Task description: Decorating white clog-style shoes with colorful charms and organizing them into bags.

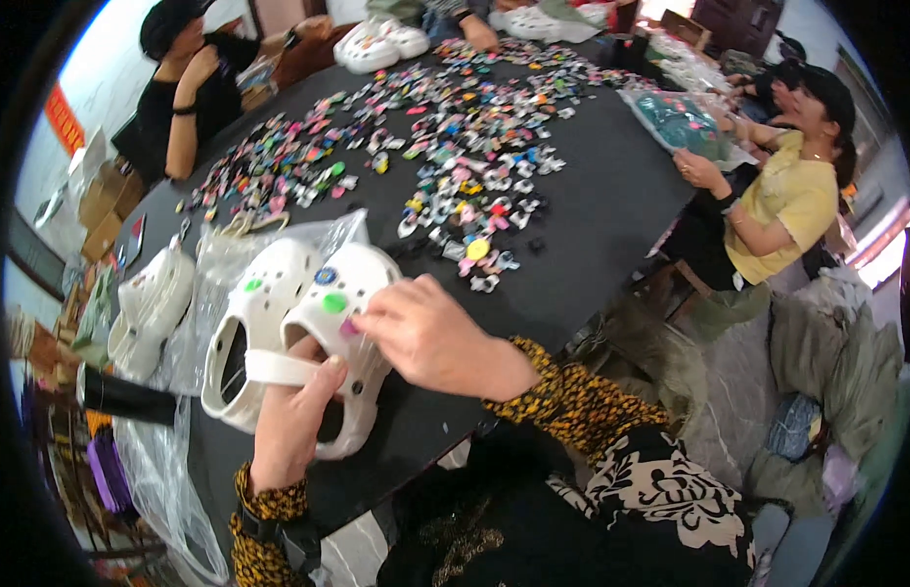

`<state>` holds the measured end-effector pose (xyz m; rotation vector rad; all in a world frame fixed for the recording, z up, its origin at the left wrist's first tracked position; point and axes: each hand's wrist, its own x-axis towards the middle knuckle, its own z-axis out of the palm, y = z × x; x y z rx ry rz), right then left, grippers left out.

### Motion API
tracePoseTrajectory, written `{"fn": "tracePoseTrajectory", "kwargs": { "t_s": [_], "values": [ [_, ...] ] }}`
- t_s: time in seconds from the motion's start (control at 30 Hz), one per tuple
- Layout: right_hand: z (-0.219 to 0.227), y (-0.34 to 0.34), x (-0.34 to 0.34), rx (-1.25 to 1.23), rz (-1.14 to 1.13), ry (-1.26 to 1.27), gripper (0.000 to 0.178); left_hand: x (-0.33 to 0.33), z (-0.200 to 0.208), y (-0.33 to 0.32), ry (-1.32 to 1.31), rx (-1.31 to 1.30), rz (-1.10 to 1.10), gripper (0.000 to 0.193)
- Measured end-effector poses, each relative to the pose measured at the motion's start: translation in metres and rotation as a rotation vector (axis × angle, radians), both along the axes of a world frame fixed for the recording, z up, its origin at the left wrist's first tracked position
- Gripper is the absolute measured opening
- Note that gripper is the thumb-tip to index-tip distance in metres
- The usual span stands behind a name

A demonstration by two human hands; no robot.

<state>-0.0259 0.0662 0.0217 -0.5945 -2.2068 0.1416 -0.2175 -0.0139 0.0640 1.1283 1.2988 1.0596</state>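
Note:
My left hand is closed on a white clog, its thumb on the heel strap and its fingers partly inside the opening. On the clog's toe sit a blue round charm and a green charm. At the clog's upper, the fingertips of my right hand pinch a small purple charm; its back is hidden. Right beside the held clog lies a second white clog with a green charm on its toe.
Many loose colourful charms are spread over the black table. More white clogs lie at the left on clear plastic, near a black cylinder. At the right, a person in yellow holds a clear bag; others sit around the far side.

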Motion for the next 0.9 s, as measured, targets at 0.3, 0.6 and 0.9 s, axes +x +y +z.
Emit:
{"fn": "tracePoseTrajectory", "kwargs": {
  "t_s": [0.3, 0.6, 0.9],
  "values": [
    [-0.016, -0.011, -0.006, 0.053, 0.044, -0.039, 0.040, 0.012, -0.023, -0.004, 0.192, 0.115, 0.151, 0.029],
    [-0.014, -0.002, -0.006, 0.101, 0.081, -0.155, 0.039, 0.012, -0.034, 0.001, 0.255, 0.168, 0.129, 0.026],
    [-0.009, 0.002, -0.015, 0.132, 0.122, -0.230, 0.032, 0.006, -0.038, -0.001, 0.347, 0.213, 0.174, 0.026]
  ]
}}
